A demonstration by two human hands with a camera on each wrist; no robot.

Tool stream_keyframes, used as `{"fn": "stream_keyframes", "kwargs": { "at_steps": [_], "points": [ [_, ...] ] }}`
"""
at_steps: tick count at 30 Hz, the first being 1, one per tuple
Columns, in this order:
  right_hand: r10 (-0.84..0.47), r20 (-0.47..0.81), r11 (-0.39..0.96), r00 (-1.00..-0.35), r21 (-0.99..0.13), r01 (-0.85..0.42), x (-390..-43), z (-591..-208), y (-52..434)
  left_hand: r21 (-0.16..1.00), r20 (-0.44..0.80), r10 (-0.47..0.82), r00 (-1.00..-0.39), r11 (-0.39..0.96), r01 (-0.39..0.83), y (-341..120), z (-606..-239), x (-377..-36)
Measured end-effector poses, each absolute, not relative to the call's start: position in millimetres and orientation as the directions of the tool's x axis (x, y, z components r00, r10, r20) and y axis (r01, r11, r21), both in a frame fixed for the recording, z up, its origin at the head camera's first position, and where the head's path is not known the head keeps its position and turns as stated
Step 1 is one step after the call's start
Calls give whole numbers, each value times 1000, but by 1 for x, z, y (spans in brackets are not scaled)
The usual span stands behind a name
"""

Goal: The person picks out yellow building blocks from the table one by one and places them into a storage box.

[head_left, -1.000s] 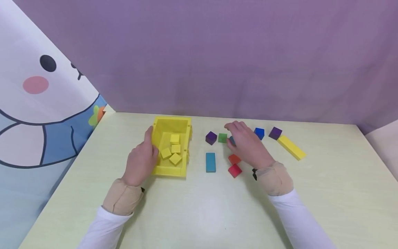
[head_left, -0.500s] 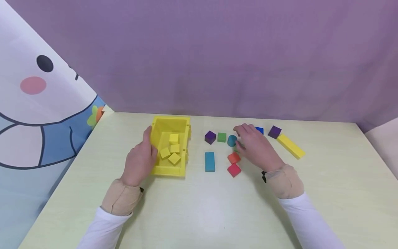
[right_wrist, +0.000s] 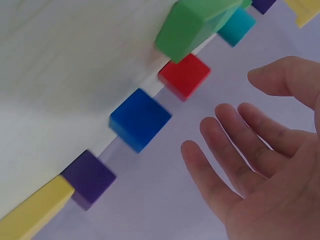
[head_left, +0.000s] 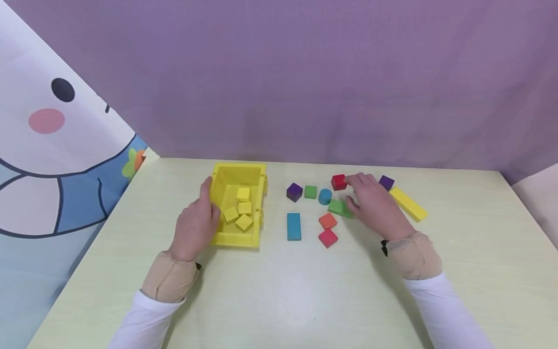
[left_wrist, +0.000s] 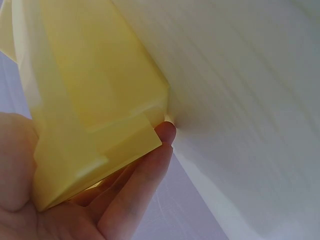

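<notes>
My left hand (head_left: 195, 227) grips the left side of a yellow plastic bin (head_left: 235, 240). In the left wrist view its fingers (left_wrist: 137, 192) curl round the bin's edge, with the thumb on the other side. Several yellow cubes (head_left: 244, 208) lie inside the bin. Over the blocks at the right hovers my right hand (head_left: 376, 206), fingers apart and holding nothing. A red cube (head_left: 338, 182) sits by its fingertips, and a green block (head_left: 340, 208) by its thumb. The right wrist view has a blue cube (right_wrist: 140, 120) facing the fingers; the hand hides that cube in the head view.
Right of the bin are a purple cube (head_left: 294, 192), a green cube (head_left: 310, 192), a blue cylinder (head_left: 325, 196) and a blue rectangular block (head_left: 294, 226). Orange (head_left: 328, 221) and red (head_left: 328, 238) blocks lie nearer. A long yellow block (head_left: 408, 204) touches another purple cube (head_left: 386, 182).
My right hand has moved rightward over the blocks, uncovering the blue cylinder, the green block and the red cube, and now covers the blue cube. My left hand stays on the bin.
</notes>
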State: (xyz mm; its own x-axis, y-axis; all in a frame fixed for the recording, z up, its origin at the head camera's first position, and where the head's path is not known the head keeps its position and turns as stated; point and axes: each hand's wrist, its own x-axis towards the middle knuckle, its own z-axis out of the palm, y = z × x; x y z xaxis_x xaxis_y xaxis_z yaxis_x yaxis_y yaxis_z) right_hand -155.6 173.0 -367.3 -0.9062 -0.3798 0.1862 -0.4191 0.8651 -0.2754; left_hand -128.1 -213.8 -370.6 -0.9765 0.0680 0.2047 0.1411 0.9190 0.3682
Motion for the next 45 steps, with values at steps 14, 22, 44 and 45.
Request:
{"fn": "stream_keyframes", "kwargs": {
  "at_steps": [14,22,44,45],
  "points": [
    [-326,227,890,-918,-254,-379,-150,-365,199,371,199,65,-978,919,137,-214,-370,-127],
    [-301,226,894,-926,-270,-357,-150,-365,209,377,190,70,-979,916,138,-213,-369,-127],
    [-226,204,922,-953,-273,-277,-149,-368,240,379,178,66,-982,916,130,-214,-370,-128],
    [-223,192,923,-956,-273,-270,-149,-368,241,379,177,65,-982,916,129,-214,-370,-128]
  ]
}}
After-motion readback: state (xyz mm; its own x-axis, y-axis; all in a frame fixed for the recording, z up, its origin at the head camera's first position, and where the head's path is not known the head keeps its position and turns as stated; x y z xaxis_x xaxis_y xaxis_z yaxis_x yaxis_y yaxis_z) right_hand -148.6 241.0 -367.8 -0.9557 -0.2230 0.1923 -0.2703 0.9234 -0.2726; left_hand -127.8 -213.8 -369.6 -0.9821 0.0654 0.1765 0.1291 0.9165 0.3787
